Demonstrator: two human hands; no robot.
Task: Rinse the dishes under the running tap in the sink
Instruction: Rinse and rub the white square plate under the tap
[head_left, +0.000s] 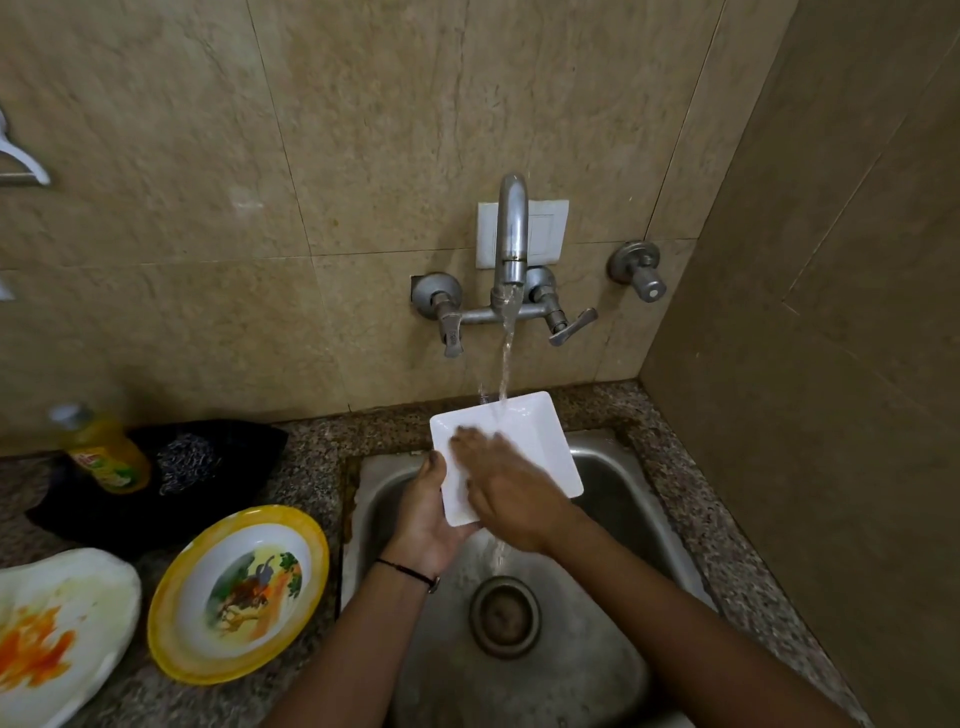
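A white square plate (540, 441) is held over the steel sink (613, 499), tilted under the stream of water from the wall tap (511, 234). My left hand (426, 512) grips the plate's near left edge from below. My right hand (506, 486) lies flat on the plate's upper face, fingers spread toward its left side. Water runs off the plate down toward the drain (505, 616). On the counter to the left lie a yellow-rimmed bowl (236, 592) with a cartoon picture and a white plate (57, 629) smeared with orange food.
A yellow dish soap bottle (104, 457) and a steel scrubber (189, 462) rest on a black cloth (244, 441) at the back left of the granite counter (675, 467). A side wall stands close on the right. Two lever handles flank the tap.
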